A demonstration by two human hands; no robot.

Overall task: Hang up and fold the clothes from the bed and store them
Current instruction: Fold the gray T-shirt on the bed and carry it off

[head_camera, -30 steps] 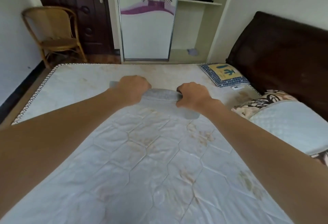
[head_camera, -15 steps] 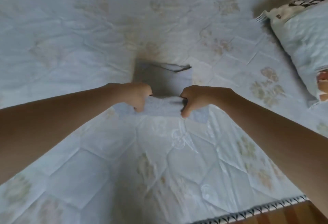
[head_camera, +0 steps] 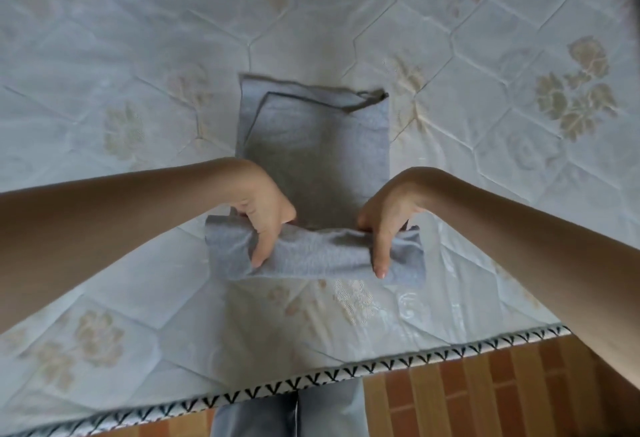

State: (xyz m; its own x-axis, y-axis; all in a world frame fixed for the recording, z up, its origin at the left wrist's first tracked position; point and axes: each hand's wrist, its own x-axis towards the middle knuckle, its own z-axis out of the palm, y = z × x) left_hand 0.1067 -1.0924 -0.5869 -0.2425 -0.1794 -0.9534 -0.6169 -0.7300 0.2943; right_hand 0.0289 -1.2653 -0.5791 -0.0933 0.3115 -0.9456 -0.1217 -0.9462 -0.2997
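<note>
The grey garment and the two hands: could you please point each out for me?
grey garment [head_camera: 311, 145], head view, flat middle part.
left hand [head_camera: 263, 215], head view, back.
right hand [head_camera: 388, 218], head view, back.

The single head view looks steeply down from close above the mattress [head_camera: 450, 55], its trimmed near edge and the wooden floor [head_camera: 485, 395] crossing the bottom.

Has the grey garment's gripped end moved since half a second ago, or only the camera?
Cannot tell: the camera moved too. The grey garment lies flat on the mattress, near end held by left hand and right hand.
</note>
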